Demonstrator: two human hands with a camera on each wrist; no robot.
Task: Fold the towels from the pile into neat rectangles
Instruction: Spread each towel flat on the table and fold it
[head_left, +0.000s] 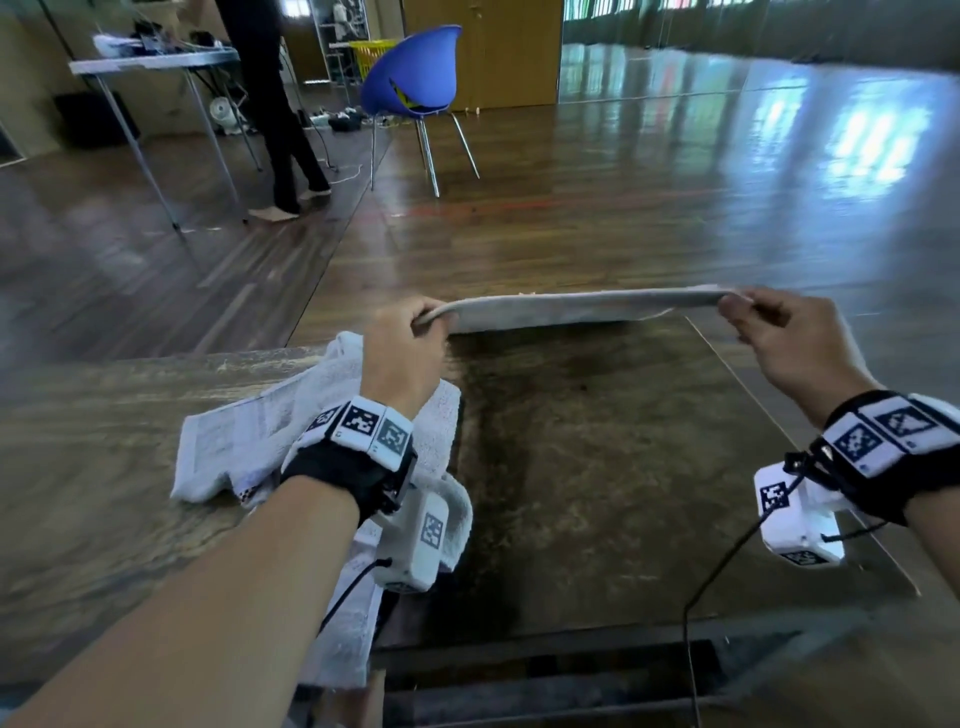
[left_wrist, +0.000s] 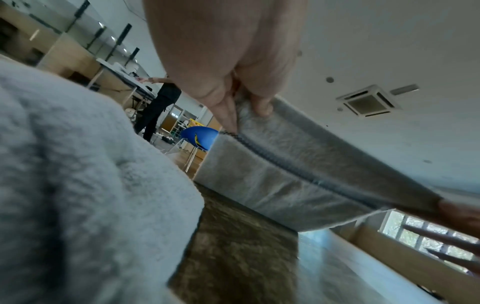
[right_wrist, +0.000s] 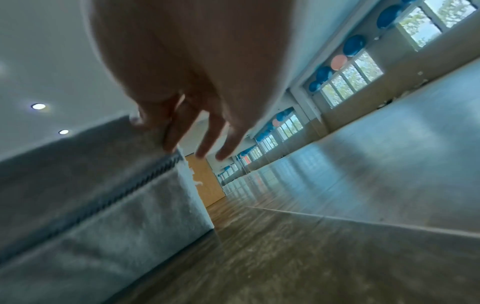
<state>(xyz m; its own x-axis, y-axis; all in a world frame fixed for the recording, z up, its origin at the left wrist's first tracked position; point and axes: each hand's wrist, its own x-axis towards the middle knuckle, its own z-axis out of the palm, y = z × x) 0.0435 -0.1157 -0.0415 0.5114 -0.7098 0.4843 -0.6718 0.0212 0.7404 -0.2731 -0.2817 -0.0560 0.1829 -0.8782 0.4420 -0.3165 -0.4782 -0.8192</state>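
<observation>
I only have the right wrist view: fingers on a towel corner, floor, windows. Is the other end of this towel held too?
Observer: Yes. The left hand pinches the far corner, so the towel hangs stretched between both hands.
Operator: Does the towel touch the table?
Observer: In the head view its lower edge looks at or just above the far edge of the table; I cannot tell if they touch.
Operator: Are other towels left?
Observer: A rumpled white pile lies on the table under the left forearm.
Operator: Is the right hand gripping properly?
Observer: The right hand pinches its corner between thumb and fingers.
</observation>
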